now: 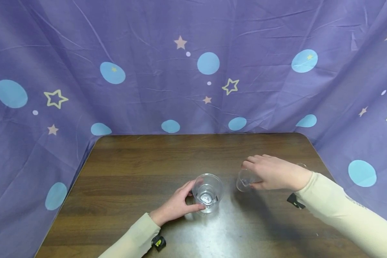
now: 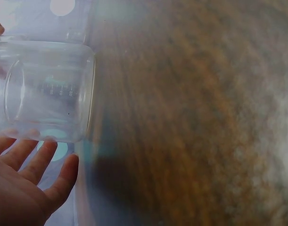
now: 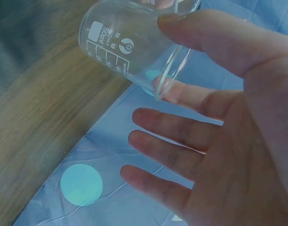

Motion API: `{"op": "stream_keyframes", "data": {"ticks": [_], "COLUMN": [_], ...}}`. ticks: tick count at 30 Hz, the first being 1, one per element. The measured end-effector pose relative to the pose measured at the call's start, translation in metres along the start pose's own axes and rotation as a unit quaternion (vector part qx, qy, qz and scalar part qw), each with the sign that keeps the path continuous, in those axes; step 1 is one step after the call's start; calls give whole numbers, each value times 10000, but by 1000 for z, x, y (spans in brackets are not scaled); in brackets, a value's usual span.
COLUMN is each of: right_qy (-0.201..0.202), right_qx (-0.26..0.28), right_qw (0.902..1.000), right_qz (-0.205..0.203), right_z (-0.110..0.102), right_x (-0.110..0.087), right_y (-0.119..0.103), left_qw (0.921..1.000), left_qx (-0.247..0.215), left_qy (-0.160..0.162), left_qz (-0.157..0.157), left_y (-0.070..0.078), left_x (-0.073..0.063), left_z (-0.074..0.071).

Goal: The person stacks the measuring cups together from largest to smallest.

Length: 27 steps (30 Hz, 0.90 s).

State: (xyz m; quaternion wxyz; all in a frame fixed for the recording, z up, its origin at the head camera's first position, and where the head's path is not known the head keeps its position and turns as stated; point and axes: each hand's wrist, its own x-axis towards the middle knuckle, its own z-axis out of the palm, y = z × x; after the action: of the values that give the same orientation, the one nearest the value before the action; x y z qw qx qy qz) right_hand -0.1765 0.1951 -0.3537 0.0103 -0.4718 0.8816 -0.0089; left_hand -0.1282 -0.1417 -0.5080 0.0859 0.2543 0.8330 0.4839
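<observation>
A large clear glass beaker (image 1: 218,193) stands on the table in front of me. My left hand (image 1: 178,204) holds it from the left, thumb at the near side and fingers around the far side. In the left wrist view this beaker (image 2: 63,94) shows a smaller rounded glass outline inside. To the right, my right hand (image 1: 271,172) pinches a small clear beaker (image 1: 244,180) by its rim, and the beaker is tilted. White print reading 50 ml is visible on the small beaker (image 3: 111,47) in the right wrist view; the other three fingers are spread off the glass.
The brown wooden table (image 1: 132,168) has a purple patterned cloth (image 1: 148,71) hanging behind it and along both sides. Past my right wrist, a clear glass rim (image 1: 301,165) peeks out, mostly hidden by the arm.
</observation>
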Motion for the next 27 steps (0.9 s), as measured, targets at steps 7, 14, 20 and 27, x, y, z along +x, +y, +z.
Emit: {"op": "stream_keyframes", "data": {"ticks": [7, 14, 20, 27], "right_qy": [107, 262, 304, 342], "right_qx": [-80, -190, -276, -346], "right_qw": [9998, 9991, 9984, 9977], "right_qz": [-139, -291, -397, -477], "right_z": [-3, -8, -14, -21], "right_x": [2, 7, 13, 21], "right_y": [-3, -7, -12, -16], "left_qw": [10000, 10000, 10000, 10000], "left_qx": [-18, -17, 6, 9], "left_qy": [-23, -37, -22, 4], "left_qz": [-60, -50, -8, 31], "left_y": [1, 0, -1, -2], "left_x": [0, 1, 1, 1], "left_z": [0, 0, 0, 1]}}
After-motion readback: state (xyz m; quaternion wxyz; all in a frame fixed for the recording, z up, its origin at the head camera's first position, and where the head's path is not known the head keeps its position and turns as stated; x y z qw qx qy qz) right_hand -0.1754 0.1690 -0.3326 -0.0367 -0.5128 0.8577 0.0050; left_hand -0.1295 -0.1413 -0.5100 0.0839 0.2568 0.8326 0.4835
